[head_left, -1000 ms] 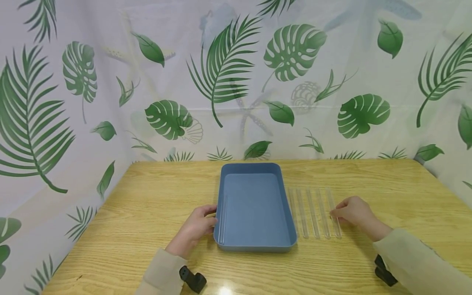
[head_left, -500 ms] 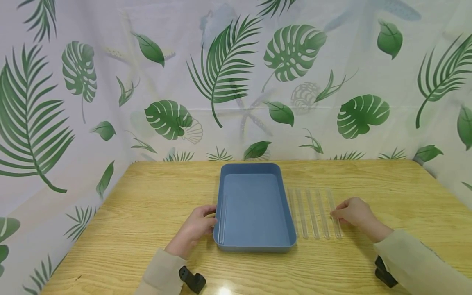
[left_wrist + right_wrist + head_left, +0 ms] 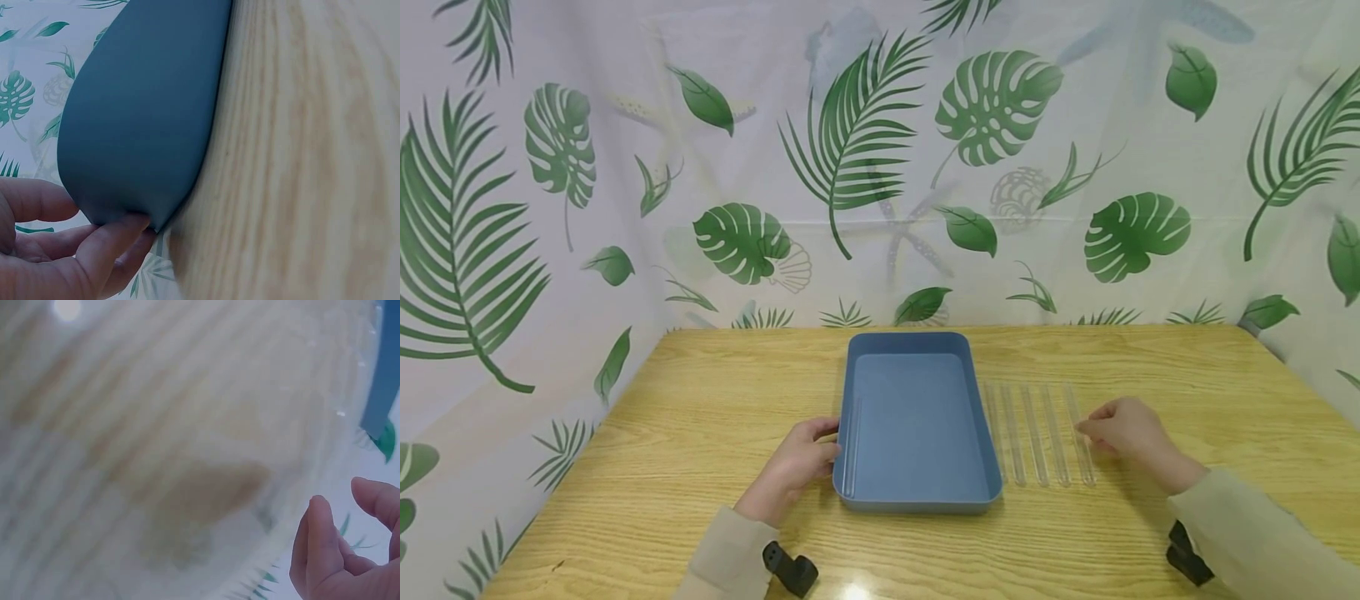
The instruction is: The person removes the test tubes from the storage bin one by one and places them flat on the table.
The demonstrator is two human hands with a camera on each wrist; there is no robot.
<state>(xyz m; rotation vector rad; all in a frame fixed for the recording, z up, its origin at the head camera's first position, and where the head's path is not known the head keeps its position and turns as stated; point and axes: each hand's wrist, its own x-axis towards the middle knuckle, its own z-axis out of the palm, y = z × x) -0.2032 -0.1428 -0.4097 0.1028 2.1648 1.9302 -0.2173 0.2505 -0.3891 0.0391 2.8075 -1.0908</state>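
Note:
A blue rectangular tray (image 3: 917,425) lies on the table, with a clear tube (image 3: 852,450) along its inner left side. My left hand (image 3: 801,454) touches the tray's outer left wall. In the left wrist view its fingertips (image 3: 134,228) rest against that wall near a rounded corner. To the right of the tray several clear tubes (image 3: 1033,433) lie side by side. At the rightmost tube (image 3: 1082,450) is my right hand (image 3: 1131,433), its fingertips beside or touching it. The right wrist view shows a gap between thumb (image 3: 372,494) and fingers, with nothing visible in it.
The wood-grain table (image 3: 730,367) runs back to a leaf-printed cloth (image 3: 865,167), which also hangs at both sides. Black wrist devices (image 3: 790,569) sit at both cuffs. Much of the right wrist view is blurred.
My right hand has shifted slightly right and away from me, its fingertips loosening at the rightmost tube. That tube sits marginally farther right. The left hand and the tray hold their place.

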